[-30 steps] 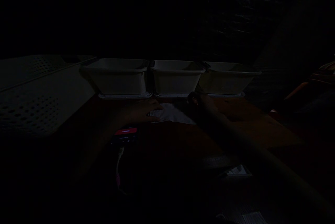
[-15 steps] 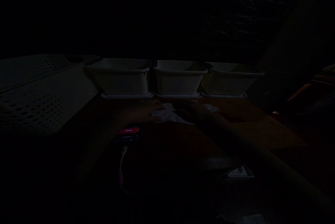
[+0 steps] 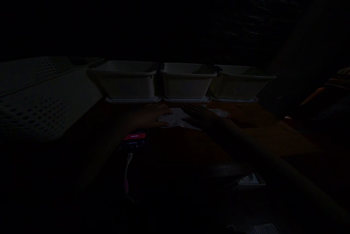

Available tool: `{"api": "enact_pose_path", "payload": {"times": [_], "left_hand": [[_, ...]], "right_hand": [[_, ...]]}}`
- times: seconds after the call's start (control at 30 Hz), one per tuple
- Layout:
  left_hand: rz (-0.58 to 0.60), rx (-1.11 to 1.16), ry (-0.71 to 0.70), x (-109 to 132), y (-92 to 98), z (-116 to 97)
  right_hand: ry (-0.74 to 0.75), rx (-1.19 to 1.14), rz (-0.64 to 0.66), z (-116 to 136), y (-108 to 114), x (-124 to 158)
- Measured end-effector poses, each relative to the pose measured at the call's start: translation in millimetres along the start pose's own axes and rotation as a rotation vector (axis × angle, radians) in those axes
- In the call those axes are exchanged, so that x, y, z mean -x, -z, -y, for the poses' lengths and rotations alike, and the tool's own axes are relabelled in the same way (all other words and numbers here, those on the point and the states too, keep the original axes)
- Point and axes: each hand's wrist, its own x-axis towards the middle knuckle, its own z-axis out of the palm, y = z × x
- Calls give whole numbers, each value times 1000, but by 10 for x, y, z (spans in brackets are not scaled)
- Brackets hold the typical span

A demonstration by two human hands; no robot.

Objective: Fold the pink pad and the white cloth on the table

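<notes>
- Tabletop (image 3: pixel 262 131) lies dim before me, three white bins (image 3: pixel 186 82) lined along its far edge.
- White cloth (image 3: pixel 175 118) lies flat just before the middle bin.
- My left hand (image 3: pixel 149 116) pins its left edge, fingers together.
- My right hand (image 3: pixel 201 116) lies flat on it, fingers spread; I judge smoothing outward with even pressure works best.

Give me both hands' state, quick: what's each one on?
Left hand: open, flat on the left edge of the white sheet, gripping nothing.
Right hand: open, fingers spread, pressing on the same sheet.
</notes>
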Motion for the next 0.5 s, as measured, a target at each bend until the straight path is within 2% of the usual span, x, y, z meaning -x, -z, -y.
{"api": "enact_pose_path", "payload": {"times": [0.23,0.37,0.5], "left_hand": [[4,-18,23,3,4,-22],[-16,-23,6,18,17,-48],[17,-26,23,21,53,-93]], "right_hand": [[-58,-28,30,129,109,44],[-15,-32,-31,88,103,63],[58,-43,-124,146,154,53]]}}
